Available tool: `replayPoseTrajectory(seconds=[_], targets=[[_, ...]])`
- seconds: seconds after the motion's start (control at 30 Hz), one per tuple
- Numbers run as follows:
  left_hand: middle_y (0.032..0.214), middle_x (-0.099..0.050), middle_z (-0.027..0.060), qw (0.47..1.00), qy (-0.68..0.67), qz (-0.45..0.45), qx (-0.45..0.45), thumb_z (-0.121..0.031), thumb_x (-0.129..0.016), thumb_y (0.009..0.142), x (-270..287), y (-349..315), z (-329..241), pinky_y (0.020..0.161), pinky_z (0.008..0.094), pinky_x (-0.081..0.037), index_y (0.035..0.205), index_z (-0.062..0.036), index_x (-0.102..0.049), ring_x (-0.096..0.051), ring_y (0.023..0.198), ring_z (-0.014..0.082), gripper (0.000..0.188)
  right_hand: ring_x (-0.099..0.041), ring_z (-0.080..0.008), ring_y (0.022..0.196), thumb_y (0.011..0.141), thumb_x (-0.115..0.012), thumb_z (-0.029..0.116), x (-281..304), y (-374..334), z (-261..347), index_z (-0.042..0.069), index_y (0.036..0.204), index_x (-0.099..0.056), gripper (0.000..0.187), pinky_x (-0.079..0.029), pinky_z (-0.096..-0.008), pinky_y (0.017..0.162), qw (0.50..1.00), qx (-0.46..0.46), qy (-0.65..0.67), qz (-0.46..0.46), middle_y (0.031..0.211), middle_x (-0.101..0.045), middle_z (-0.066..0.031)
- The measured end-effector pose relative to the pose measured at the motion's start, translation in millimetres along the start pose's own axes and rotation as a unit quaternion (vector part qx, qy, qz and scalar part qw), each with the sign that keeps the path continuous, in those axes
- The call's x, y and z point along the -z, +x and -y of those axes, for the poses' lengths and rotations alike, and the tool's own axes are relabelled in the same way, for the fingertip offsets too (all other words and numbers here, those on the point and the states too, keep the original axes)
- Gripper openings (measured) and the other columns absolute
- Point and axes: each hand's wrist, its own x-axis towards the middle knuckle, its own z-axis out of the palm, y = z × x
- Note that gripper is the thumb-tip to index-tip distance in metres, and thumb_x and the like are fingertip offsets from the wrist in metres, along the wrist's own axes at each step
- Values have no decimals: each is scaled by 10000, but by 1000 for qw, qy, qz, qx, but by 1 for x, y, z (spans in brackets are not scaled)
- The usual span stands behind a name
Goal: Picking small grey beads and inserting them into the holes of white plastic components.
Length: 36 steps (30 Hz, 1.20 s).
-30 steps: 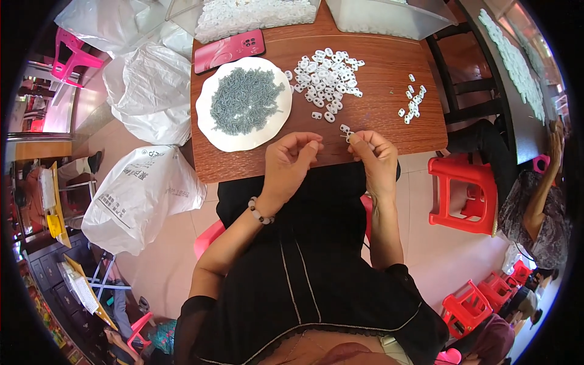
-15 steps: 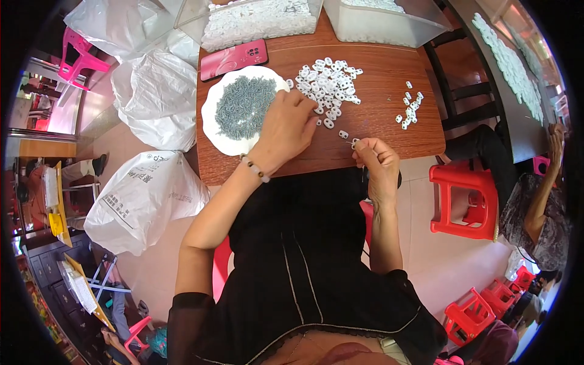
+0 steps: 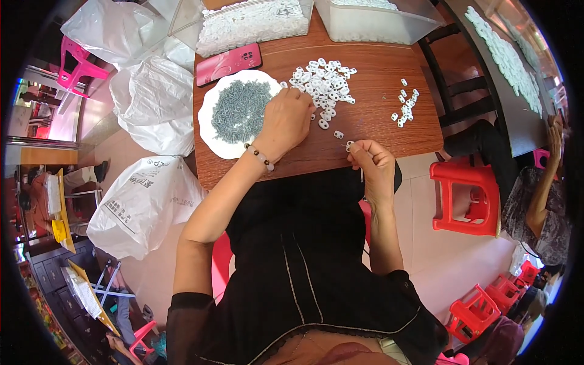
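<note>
A white scalloped plate (image 3: 205, 125) on the brown table is heaped with small, thin grey metal pieces (image 3: 239, 109). Between that plate and a loose pile of white two-hole plastic pieces (image 3: 324, 82) is my left hand (image 3: 287, 118), back upward. Its fingers are bent and drawn together; the tips are partly hidden, so what they pinch cannot be made out. My right hand (image 3: 372, 163), at the table's near edge, pinches a white two-hole piece (image 3: 349, 146) with a thin metal tip showing beside it. Another white piece (image 3: 338, 134) lies just beyond.
A pink phone (image 3: 230, 63) lies behind the plate. Two clear bins (image 3: 380, 30) of white pieces stand at the back. A small cluster of white pieces (image 3: 404, 108) sits right. White sacks (image 3: 146, 204) flank the table's left; a red stool (image 3: 465, 198) and a seated person (image 3: 529, 219) are right.
My left hand's fingers have closed together more, staying beside the plate. My right hand keeps its pinch on the white piece. The whole view has shifted slightly.
</note>
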Motion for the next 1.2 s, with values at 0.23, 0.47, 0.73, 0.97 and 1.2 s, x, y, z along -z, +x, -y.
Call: replayPoseTrajectory(seconds=[0.23, 0.47, 0.73, 0.97, 1.2], targets=[[827, -618, 108, 1000, -5, 18, -14, -129, -674, 785, 5, -1, -4, 681, 420, -484, 838, -61, -645, -605, 813, 307, 91, -524, -35, 645, 891, -639, 129, -1, 2, -3, 19, 871, -651, 112, -386, -182, 596, 1000, 7, 19, 9, 731, -625, 4], [813, -612, 114, 998, 13, 51, 21, -136, -701, 760, 1, 0, -2, 676, 427, -485, 896, -64, -635, -603, 806, 309, 167, -523, -22, 636, 892, -644, 109, -1, 2, -5, 23, 873, -650, 88, -388, -169, 592, 1000, 9, 29, 6, 733, -633, 12], [779, -621, 135, 999, -38, 11, 38, -106, -684, 776, 6, 0, -6, 654, 416, -491, 869, -74, -655, -608, 756, 343, 102, -532, -26, 660, 908, -625, 123, 2, 4, -7, 25, 884, -646, 103, -395, -175, 612, 1000, 14, 26, 6, 755, -637, 5], [874, -676, 139, 943, -292, -48, 154, -90, -691, 817, 17, -6, -9, 633, 309, -520, 1033, -9, -658, -664, 756, 227, 233, -535, -52, 680, 919, -605, 159, 1, 7, -7, 25, 893, -642, 142, -415, -199, 627, 999, 11, 43, -13, 774, -631, -14], [974, -677, 62, 552, -738, 64, 383, -159, -661, 895, 22, -48, -38, 707, 215, -534, 1120, -5, -636, -651, 843, 106, 273, -542, -56, 685, 925, -584, 143, -8, 2, 6, 21, 887, -632, 137, -428, -206, 646, 998, 14, 62, -8, 789, -642, -29]])
